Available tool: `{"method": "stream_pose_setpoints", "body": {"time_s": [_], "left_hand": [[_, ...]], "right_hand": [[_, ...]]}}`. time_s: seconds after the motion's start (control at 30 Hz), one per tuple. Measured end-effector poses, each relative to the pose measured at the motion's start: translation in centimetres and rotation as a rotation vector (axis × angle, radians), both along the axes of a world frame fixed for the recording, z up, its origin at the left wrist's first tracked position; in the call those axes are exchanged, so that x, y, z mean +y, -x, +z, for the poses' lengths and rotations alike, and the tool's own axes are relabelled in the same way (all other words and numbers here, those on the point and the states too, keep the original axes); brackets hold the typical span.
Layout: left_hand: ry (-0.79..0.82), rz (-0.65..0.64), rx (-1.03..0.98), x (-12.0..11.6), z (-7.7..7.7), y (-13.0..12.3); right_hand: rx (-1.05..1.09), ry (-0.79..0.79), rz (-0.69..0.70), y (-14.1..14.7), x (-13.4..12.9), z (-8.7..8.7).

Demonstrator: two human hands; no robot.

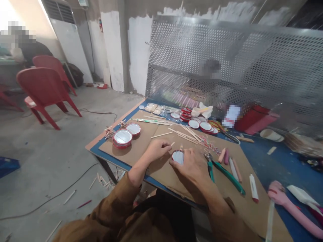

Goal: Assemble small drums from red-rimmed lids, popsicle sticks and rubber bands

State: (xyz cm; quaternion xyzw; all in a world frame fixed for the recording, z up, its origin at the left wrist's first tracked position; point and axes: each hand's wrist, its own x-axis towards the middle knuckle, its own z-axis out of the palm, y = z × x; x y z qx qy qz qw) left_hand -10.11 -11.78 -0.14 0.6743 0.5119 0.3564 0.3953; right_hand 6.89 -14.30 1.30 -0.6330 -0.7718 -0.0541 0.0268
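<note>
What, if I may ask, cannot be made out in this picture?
In the head view:
Red-rimmed disc: right side covered by the right hand.
Stick: one end hidden in the grip of the left hand.
Pink object: cut off by the right edge.
Any print on the white tube: too small.

On the cardboard sheet (pixel 140 148), the fingers of the right hand (pixel 194 164) cover the right side of a small round disc (pixel 177 157), and those of the left hand (pixel 158 149) hide all but the pale tip of a stick (pixel 172 144). Beyond the sheet, the perforated panel (pixel 234 50) blurs a figure (pixel 212 69) with a pixelated head; a white object (pixel 231 114) is pixelated too. At the sheet's right, a pink object (pixel 297 210) runs off the frame. Far to its left, the edge cuts a blue object (pixel 8 167), and red chairs (pixel 41 87) partly hide a seated person (pixel 35 49), head pixelated.
</note>
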Motion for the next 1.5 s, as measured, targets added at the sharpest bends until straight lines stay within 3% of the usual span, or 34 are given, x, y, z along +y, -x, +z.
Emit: {"method": "stream_pose_setpoints", "body": {"time_s": [0.17,0.27,0.33,0.5,1.3,1.5], "left_hand": [[0.000,-0.028,0.006,0.2,-0.7,0.0],[0.014,-0.036,-0.014,0.4,-1.1,0.0],[-0.004,-0.025,-0.009,0.4,-1.2,0.0],[0.028,-0.042,-0.033,0.2,-0.7,0.0],[0.074,-0.034,-0.077,0.1,-0.9,0.0],[0.018,-0.032,-0.012,0.1,-0.7,0.2]], "right_hand": [[0.248,-0.050,0.048,-1.9,0.7,-0.6],[0.537,-0.187,0.240,-3.3,0.4,-0.6],[0.619,-0.221,0.367,-3.6,-0.3,-0.5],[0.519,-0.161,0.491,-2.9,-1.6,-0.4],[0.496,-0.074,0.513,-2.9,-1.6,-0.9],[0.492,-0.063,0.506,-2.8,-1.6,-0.7]]}}
